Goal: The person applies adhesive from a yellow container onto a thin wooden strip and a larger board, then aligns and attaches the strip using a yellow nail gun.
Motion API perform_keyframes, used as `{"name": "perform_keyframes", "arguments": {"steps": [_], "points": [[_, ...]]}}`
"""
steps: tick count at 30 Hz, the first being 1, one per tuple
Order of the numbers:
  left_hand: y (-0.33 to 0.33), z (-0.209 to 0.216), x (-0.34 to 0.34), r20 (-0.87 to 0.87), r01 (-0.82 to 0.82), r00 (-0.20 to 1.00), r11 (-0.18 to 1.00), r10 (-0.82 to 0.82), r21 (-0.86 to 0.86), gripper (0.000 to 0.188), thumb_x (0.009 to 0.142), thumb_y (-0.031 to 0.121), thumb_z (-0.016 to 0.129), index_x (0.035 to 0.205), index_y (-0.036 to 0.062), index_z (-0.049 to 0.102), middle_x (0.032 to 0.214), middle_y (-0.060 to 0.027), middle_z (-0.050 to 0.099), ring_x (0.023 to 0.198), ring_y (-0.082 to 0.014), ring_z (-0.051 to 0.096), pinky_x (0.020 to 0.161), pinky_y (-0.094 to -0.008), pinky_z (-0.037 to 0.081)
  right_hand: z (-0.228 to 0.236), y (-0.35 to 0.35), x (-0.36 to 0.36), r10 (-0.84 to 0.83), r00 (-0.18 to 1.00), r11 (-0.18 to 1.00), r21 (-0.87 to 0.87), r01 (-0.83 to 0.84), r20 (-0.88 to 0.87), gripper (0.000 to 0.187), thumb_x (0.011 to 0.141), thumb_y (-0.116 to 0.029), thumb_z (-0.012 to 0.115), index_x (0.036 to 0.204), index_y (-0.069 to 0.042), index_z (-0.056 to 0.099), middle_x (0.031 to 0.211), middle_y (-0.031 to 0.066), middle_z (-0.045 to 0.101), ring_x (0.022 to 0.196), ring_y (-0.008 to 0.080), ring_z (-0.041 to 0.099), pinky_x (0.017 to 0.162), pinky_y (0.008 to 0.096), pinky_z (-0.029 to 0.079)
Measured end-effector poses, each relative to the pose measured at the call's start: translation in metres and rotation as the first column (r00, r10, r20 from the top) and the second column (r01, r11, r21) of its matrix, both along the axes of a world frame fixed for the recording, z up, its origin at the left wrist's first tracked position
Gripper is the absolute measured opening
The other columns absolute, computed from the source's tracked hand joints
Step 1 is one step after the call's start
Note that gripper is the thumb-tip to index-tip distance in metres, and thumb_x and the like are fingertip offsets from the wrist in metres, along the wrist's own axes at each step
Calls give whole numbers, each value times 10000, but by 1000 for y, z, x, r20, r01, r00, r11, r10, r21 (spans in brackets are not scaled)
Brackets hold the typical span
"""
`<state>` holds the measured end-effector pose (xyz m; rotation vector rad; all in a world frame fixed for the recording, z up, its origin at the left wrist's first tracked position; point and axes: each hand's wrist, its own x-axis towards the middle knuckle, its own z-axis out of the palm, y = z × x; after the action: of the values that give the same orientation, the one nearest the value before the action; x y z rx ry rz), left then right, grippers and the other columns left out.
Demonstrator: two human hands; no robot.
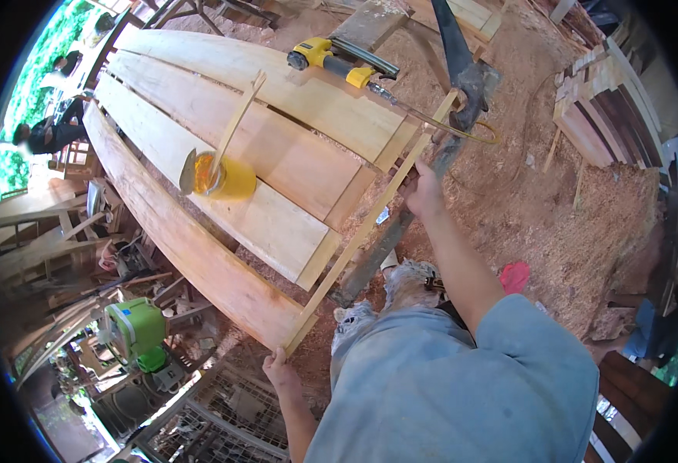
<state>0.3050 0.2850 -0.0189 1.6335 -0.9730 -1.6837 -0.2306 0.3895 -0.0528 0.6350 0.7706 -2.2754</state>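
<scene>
Planks: pale boards laid side by side, ends cut square. Sawdust floor beyond the plank ends.

Strip: long, thin, pale wood batten, lying diagonally across the plank ends. Likely light and whippy, apt to bow or snap mid-span; best held at two spread points, as now.

Nailer: yellow and black, on the planks' far end, well apart from the strip.

Jar: orange liquid, stick standing in it, mid-plank.

Right hand: grip closed around the strip's upper part. Left hand: grip pinching the strip's lower end, below the planks.
</scene>
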Motion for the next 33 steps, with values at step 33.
{"name": "perform_keyframes", "arguments": {"steps": [33], "points": [[9,2,-18,56,-146,988,989,146,-16,375,841,26,743,699,148,418,905,-89,687,808,-146,607,757,-311,467,45,97,-250,285,911,194,949,250,-298,616,722,-162,742,1218,150,554,1121,223,661,935,310,686,774,420,562]]}}
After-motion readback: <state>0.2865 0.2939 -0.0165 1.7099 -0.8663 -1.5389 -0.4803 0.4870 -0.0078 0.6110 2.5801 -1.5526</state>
